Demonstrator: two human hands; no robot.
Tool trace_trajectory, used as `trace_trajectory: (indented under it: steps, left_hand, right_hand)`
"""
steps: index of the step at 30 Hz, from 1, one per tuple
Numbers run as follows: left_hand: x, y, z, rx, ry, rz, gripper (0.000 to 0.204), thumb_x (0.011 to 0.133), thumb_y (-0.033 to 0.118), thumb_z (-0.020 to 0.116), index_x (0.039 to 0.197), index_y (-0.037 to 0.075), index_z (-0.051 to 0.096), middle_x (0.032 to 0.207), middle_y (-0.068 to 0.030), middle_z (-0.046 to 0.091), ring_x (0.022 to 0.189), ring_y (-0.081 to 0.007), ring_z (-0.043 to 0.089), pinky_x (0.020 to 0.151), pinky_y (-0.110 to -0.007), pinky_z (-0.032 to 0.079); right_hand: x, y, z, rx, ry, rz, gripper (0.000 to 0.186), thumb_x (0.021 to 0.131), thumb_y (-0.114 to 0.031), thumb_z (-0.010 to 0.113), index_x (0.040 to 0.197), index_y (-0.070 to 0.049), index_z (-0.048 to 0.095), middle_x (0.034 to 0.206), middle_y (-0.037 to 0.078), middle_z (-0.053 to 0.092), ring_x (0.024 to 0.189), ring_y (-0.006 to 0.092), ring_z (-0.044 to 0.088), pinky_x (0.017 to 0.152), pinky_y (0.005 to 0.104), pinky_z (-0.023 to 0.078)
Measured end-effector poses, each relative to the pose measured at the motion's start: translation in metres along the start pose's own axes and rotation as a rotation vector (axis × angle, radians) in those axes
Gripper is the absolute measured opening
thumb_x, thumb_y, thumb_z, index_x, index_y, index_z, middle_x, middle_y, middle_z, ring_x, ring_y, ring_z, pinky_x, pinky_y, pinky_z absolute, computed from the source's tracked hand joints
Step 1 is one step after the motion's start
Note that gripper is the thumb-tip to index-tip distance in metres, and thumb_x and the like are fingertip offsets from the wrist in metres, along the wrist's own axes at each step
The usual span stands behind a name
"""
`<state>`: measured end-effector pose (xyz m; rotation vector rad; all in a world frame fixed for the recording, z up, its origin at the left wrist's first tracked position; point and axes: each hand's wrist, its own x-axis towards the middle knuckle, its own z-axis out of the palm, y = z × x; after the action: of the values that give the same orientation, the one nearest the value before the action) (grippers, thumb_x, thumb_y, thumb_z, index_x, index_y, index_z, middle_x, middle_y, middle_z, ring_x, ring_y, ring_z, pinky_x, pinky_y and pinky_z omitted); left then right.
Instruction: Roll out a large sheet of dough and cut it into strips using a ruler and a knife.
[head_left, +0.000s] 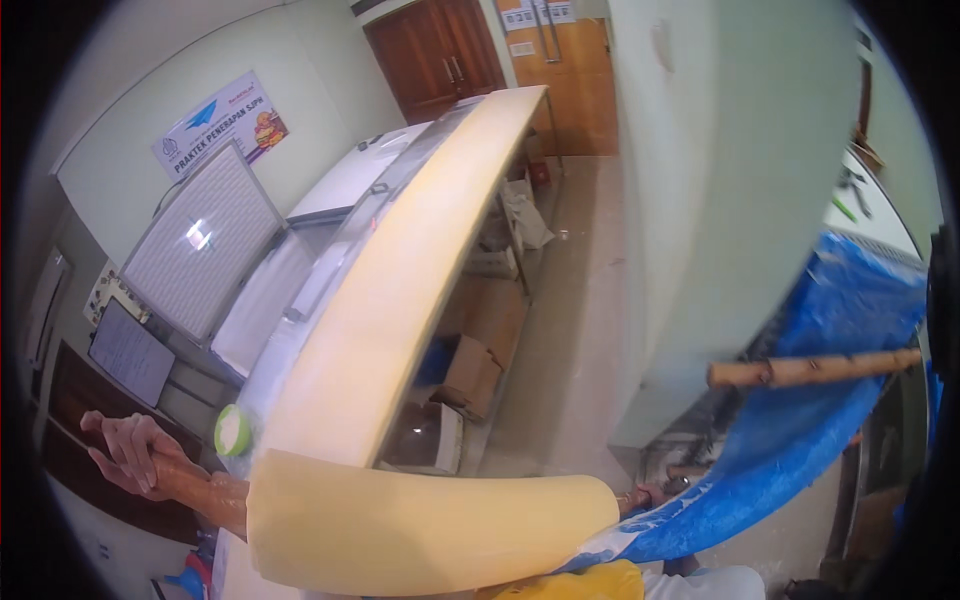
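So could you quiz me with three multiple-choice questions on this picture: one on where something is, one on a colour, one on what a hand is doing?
1. Where does the long dough sheet lie?
A. on the floor
B. on the long table
C. on the blue sheet

2. What colour is the dough roll?
A. pale yellow
B. green
C. brown

3. What is the left hand doing?
A. hanging free
B. holding a cup
C. gripping the wooden rod

Answers:
1 B, it stretches along the tabletop.
2 A, the wound dough is pale yellow.
3 C, its fingers wrap the rod's end.
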<state>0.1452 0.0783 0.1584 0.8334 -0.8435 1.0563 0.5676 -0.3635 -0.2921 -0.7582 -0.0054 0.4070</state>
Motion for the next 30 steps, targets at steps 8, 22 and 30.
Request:
trace_trajectory:
  steps: [8, 22, 30]
  left_hand:
    - [0.114, -0.002, -0.148, 0.216, 0.055, -0.105, 0.031, 0.085, 0.012, 0.066, 0.112, 0.0, 0.061, 0.073, -0.0046, 0.059, 0.066, -0.0166, 0.062, 0.071, -0.031, 0.053]
    - [0.275, -0.289, -0.499, 0.136, 0.094, -0.2, 0.017, 0.089, 0.007, 0.058, 0.103, -0.001, 0.053, 0.078, -0.0065, 0.055, 0.069, -0.0173, 0.056, 0.075, -0.032, 0.048]
    - [0.4, -0.647, -0.659, 0.149, 0.245, -0.028, 0.019, 0.099, 0.015, 0.054, 0.089, 0.002, 0.047, 0.072, -0.0045, 0.043, 0.049, -0.0091, 0.043, 0.05, -0.021, 0.045]
  right_hand:
    - [0.185, 0.102, 0.103, 0.182, -0.036, 0.053, 0.02, 0.091, -0.028, 0.053, 0.086, -0.008, 0.052, 0.072, 0.002, 0.051, 0.066, 0.0159, 0.053, 0.062, 0.0308, 0.048]
    - [0.523, 0.064, 0.146, 0.166, 0.152, -0.164, 0.022, 0.092, -0.03, 0.052, 0.077, -0.018, 0.04, 0.063, -0.005, 0.041, 0.056, 0.0109, 0.045, 0.052, 0.03, 0.043]
    - [0.736, 0.038, 0.13, -0.238, 0.437, -0.301, 0.02, 0.089, -0.029, 0.053, 0.077, -0.016, 0.044, 0.066, -0.001, 0.044, 0.059, 0.0156, 0.049, 0.056, 0.0338, 0.046]
